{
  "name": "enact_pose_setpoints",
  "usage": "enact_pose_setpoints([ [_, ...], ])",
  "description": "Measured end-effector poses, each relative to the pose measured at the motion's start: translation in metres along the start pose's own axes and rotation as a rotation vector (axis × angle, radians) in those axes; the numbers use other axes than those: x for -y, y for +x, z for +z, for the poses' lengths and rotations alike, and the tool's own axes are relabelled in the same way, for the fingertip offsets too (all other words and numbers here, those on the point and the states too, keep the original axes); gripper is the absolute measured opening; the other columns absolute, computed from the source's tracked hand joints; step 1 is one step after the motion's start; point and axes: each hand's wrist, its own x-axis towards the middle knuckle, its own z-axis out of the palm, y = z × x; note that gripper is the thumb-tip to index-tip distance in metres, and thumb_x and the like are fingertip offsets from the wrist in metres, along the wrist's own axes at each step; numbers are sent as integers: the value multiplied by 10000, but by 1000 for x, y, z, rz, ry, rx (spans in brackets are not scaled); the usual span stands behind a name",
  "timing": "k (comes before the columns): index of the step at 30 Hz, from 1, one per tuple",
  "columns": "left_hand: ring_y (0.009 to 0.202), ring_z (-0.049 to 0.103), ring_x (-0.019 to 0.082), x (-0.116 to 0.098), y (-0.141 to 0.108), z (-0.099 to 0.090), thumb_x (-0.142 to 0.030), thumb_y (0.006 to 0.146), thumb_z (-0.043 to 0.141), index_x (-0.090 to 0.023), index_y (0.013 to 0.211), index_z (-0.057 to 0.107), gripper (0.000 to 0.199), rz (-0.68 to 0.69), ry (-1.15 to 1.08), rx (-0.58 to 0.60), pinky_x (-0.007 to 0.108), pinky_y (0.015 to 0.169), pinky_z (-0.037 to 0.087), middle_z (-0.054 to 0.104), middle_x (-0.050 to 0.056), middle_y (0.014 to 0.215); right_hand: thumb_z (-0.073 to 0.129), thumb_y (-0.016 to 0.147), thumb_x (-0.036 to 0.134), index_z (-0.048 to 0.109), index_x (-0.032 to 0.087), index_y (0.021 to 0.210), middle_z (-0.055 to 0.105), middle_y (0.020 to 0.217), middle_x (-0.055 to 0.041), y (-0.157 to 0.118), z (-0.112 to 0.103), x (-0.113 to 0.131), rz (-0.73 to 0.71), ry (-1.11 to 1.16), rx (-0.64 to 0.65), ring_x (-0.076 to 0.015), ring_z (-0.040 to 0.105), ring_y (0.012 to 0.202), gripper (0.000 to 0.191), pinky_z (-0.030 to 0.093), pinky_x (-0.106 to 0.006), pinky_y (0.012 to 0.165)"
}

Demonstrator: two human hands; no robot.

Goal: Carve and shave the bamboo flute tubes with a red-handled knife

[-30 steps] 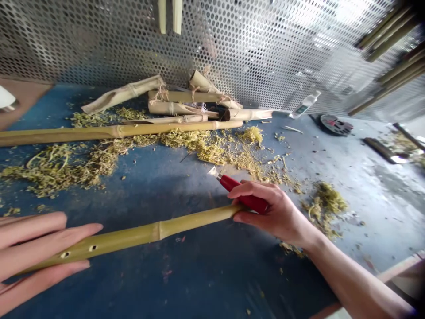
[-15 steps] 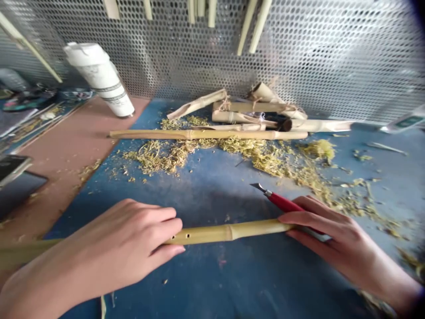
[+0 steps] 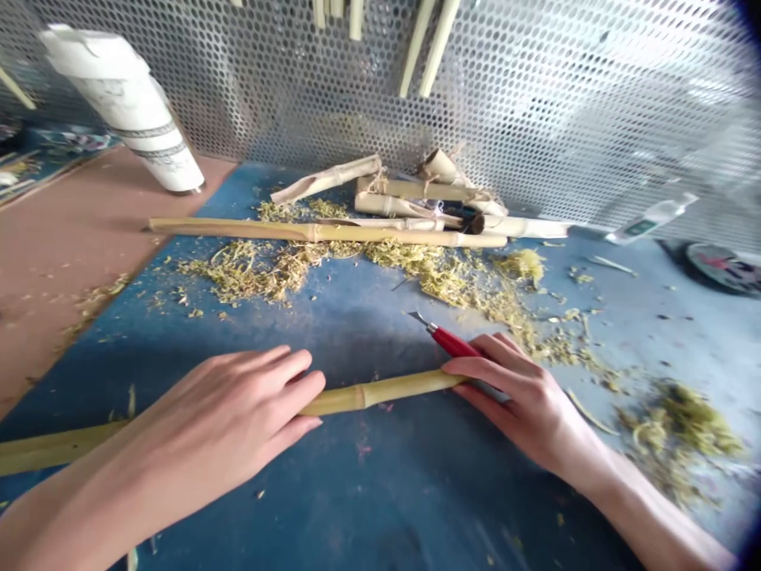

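Note:
A long yellow-green bamboo tube [image 3: 389, 388] lies across in front of me, its node ring showing between my two hands. My left hand [image 3: 255, 400] is wrapped over the tube from above, fingers closed around it, hiding the stretch beneath. At the tube's right end, my right hand [image 3: 514, 385] pinches the tip between thumb and fingers. That same hand also holds a red-handled craft knife [image 3: 452, 341], its blade pointing up and left, away from the tube.
Behind lie another bamboo stick [image 3: 261, 230], several cut bamboo pieces [image 3: 410, 202] and strewn moss [image 3: 250, 270]. A white bottle [image 3: 136, 119] stands at the back left. More moss [image 3: 683, 428] sits at right. A perforated metal panel [image 3: 535, 103] backs the blue work surface [image 3: 380, 492].
The view has turned to the right, so the scene sits farther left. My left hand now covers the small holes in the tube that showed before. Both grips remain closed.

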Motion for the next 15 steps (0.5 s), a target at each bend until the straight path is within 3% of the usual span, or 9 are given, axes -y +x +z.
enact_pose_setpoints([
  [3, 829, 811, 245, -2, 15, -1, -232, 1167, 566, -264, 1132, 822, 260, 72, -35, -46, 391, 629, 570, 891, 45, 1110, 719, 1118, 198, 782, 338, 1344, 774, 1149, -100, 0, -6, 1, -38, -24, -15, -289, 707, 980, 274, 636, -468, 855],
  [6, 814, 794, 225, 3, 17, 3, -202, 1207, 412, -286, 1051, 799, 426, 98, -62, -111, 393, 653, 552, 881, 19, 1092, 609, 1156, 177, 746, 369, 1482, 779, 1125, -101, -6, -22, 5, -50, -26, -51, -289, 716, 944, 402, 624, -474, 840],
  [10, 876, 769, 229, 12, 11, 14, -224, 1227, 364, -280, 1141, 801, 449, 85, -34, -116, 397, 731, 551, 861, 24, 1137, 577, 1178, 281, 487, 457, 1761, 834, 1153, -82, -13, -44, 24, 143, 25, -11, -280, 784, 849, 616, 666, -416, 732],
  [13, 908, 761, 212, 14, 8, 19, -216, 1224, 394, -270, 1187, 802, 414, 54, -26, -114, 386, 792, 575, 838, 18, 1140, 670, 1152, 328, 622, 464, 1628, 886, 1225, -45, -7, -51, 39, 198, 60, 66, -249, 827, 839, 497, 678, -372, 732],
  [15, 930, 777, 203, 15, 7, 21, -240, 1231, 430, -276, 1191, 798, 372, 55, -34, -117, 376, 808, 589, 839, 4, 1155, 741, 1137, 343, 737, 428, 1458, 901, 1143, -8, 0, -51, 45, 164, 63, 63, -204, 809, 763, 332, 632, -340, 671],
])
